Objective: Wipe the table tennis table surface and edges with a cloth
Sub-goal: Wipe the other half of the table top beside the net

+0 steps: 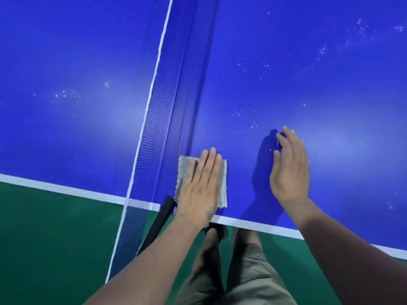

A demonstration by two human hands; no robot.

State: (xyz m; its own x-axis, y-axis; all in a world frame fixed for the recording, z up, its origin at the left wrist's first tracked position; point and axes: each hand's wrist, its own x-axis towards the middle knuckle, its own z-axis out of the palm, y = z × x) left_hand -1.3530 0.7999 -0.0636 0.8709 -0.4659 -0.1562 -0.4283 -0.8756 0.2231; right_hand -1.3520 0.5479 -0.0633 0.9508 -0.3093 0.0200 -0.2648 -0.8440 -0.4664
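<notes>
Wiping barely begun beside the net (154, 119).
Left hand (198, 186) flat, pressing the folded cloth (222, 186) onto the worktop (330, 106) near its white edge; right hand (289, 166) released, holding nothing; droplets left across both halves, edges apparently undone.

Blue desk, white lines, green floor.
I see a bright blue desk (308, 73) with a white stripe along its edge and tiny white specks on top. The net (158, 119) is dark with little squares and a white band. The cloth (223, 186) is pale grey. The floor (55, 238) is dark green. The net post (161, 219) is black. The shorts (253, 276) are tan.
</notes>
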